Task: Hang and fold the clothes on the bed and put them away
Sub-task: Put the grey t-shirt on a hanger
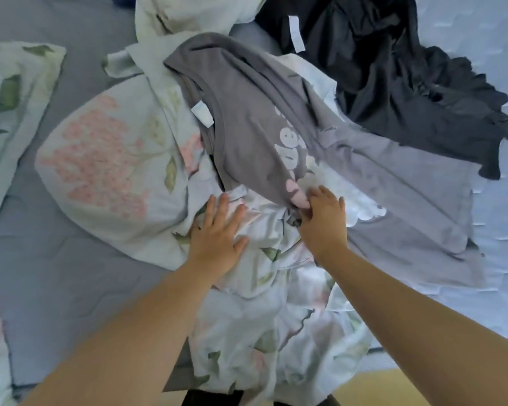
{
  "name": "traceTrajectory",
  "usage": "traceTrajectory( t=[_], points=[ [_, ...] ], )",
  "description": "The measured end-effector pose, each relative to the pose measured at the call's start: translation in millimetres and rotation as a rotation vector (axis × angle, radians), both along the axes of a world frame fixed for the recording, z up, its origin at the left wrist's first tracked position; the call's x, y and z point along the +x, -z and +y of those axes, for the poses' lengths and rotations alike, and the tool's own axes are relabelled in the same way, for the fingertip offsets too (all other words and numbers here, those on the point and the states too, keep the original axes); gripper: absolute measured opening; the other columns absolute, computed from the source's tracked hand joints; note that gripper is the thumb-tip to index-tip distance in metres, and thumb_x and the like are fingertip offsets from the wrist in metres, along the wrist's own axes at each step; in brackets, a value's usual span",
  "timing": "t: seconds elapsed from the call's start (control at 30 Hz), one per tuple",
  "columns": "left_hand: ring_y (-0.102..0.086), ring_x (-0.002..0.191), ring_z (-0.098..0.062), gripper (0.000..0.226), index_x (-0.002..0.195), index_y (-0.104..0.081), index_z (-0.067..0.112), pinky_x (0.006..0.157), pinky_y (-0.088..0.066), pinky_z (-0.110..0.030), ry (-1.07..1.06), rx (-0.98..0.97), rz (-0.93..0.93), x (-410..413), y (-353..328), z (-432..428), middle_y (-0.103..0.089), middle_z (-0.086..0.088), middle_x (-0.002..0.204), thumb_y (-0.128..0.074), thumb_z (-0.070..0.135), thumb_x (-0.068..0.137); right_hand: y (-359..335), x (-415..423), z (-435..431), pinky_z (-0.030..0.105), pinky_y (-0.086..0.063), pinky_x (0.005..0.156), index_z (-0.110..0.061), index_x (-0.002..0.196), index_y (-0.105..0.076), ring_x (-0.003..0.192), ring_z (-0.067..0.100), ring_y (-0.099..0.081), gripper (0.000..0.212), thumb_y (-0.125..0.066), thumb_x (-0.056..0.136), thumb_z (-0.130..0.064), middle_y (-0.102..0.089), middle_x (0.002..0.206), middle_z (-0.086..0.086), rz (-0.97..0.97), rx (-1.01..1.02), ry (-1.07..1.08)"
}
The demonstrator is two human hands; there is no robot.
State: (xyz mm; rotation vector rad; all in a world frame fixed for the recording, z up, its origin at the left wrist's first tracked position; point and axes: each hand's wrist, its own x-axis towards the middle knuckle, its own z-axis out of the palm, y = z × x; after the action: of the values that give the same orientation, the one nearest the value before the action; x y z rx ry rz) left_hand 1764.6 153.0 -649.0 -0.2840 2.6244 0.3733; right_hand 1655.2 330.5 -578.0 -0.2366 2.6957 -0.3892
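Head view — right hand (323, 221) pinches grey shirt (252, 112) — left hand (217, 238) presses floral sheet (115, 171).

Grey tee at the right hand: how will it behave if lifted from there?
Probably floppy: the grey tee lies in soft folds, so it should drape below the right hand pinching it. Likely light, since the creases look thin. It may drag the floral bedding it lies across.
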Motion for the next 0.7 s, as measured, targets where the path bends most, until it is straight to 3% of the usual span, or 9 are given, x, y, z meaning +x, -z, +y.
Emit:
traceTrajectory(
  t=[0.07,0.13,0.27,0.37,0.43,0.47,0.5,0.57,0.7],
  points=[
    [0.029,0.142,-0.021,0.068,0.15,0.01,0.036,0.116,-0.009,-0.048,0.019,0.03,-0.077,-4.6,-2.7,-4.0,0.029,0.002,0.155,-0.025,0.057,0.096,-19.0,0.5,7.3,0.04,-0.042,0.091,-0.008,0.088,-0.054,0.107,0.036,-0.053,0.012,-0.044,0.095,-0.009,-0.053,0.077,0.001,-0.07,-0.139,0.153],
    [0.031,0.141,-0.021,0.069,0.149,0.014,0.036,0.117,-0.003,-0.045,0.045,0.038,-0.139,-7.6,-8.2,-5.6,0.029,0.001,0.156,-0.025,0.058,0.096,-40.0,-11.5,18.6,0.032,-0.042,0.068,-0.008,0.09,-0.062,0.088,0.03,-0.059,0.015,-0.048,0.095,-0.009,-0.057,0.073,0.004,-0.193,-0.236,0.288],
    [0.016,0.146,-0.028,0.068,0.153,-0.004,0.029,0.118,-0.004,-0.041,0.068,0.026,-0.212,-11.5,-16.4,-8.8,0.01,-0.004,0.16,-0.029,0.057,0.096,-80.8,-33.2,35.0,0.036,-0.049,0.081,-0.009,0.099,-0.071,0.088,0.027,-0.064,0.015,-0.06,0.092,-0.017,-0.07,0.089,0.011,-0.608,-0.377,0.286],
    [-0.002,0.146,-0.031,0.062,0.149,-0.023,0.024,0.118,-0.011,-0.042,0.063,0.023,-0.171,-9.8,-20.9,-8.5,-0.012,-0.009,0.158,-0.033,0.054,0.096,-77.7,-40.7,32.1,0.03,-0.035,0.064,-0.014,0.063,-0.056,0.072,0.026,-0.052,0.03,-0.057,0.092,-0.023,-0.054,0.065,0.005,-0.119,-0.228,0.275],
    [0.004,0.147,-0.028,0.066,0.152,-0.018,0.023,0.116,-0.013,-0.048,0.056,0.01,-0.05,0.1,-18.3,-6.0,-0.009,-0.012,0.159,-0.027,0.055,0.095,-60.1,-45.6,25.3,0.033,-0.037,0.073,-0.017,0.076,-0.056,0.085,0.027,-0.049,0.017,-0.063,0.086,-0.029,-0.055,0.085,0.009,0.102,-0.266,0.248],
    [0.003,0.147,-0.027,0.07,0.152,-0.019,0.021,0.115,-0.016,-0.051,0.03,0.018,-0.001,5.4,-18.2,-4.1,-0.01,-0.013,0.159,-0.022,0.055,0.092,-49.9,-46.0,20.5,0.036,-0.041,0.086,-0.012,0.102,-0.058,0.103,0.027,-0.049,0.037,-0.071,0.078,-0.037,-0.054,0.109,0.012,0.042,-0.262,0.225],
    [-0.001,0.147,-0.026,0.074,0.151,-0.023,0.017,0.114,-0.018,-0.054,-0.004,0.043,0.034,10.7,-17.5,-1.9,-0.013,-0.013,0.159,-0.02,0.056,0.088,-35.3,-45.7,17.8,0.04,-0.039,0.1,-0.011,0.13,-0.044,0.121,0.025,-0.044,0.08,-0.077,0.067,-0.049,-0.047,0.131,0.01,-0.088,-0.27,0.209],
    [-0.007,0.147,-0.025,0.08,0.151,-0.021,0.011,0.115,-0.016,-0.054,-0.072,0.105,0.077,20.8,-17.3,5.0,-0.013,-0.011,0.159,-0.02,0.057,0.085,-2.2,-40.3,16.3,0.047,-0.036,0.108,-0.032,0.148,-0.011,0.135,0.022,-0.037,0.13,-0.079,0.044,-0.07,-0.035,0.148,0.003,-0.356,-0.374,0.234],
    [-0.006,0.147,-0.023,0.088,0.152,-0.004,0.009,0.117,-0.014,-0.048,-0.225,0.237,0.175,38.8,-23.1,18.1,-0.002,-0.005,0.159,-0.028,0.059,0.083,14.8,-19.2,14.8,0.045,-0.041,0.104,-0.033,0.15,0.011,0.13,0.03,-0.043,0.132,-0.083,0.058,-0.037,-0.038,0.145,0.01,-0.396,-0.231,0.075]
  ],
)
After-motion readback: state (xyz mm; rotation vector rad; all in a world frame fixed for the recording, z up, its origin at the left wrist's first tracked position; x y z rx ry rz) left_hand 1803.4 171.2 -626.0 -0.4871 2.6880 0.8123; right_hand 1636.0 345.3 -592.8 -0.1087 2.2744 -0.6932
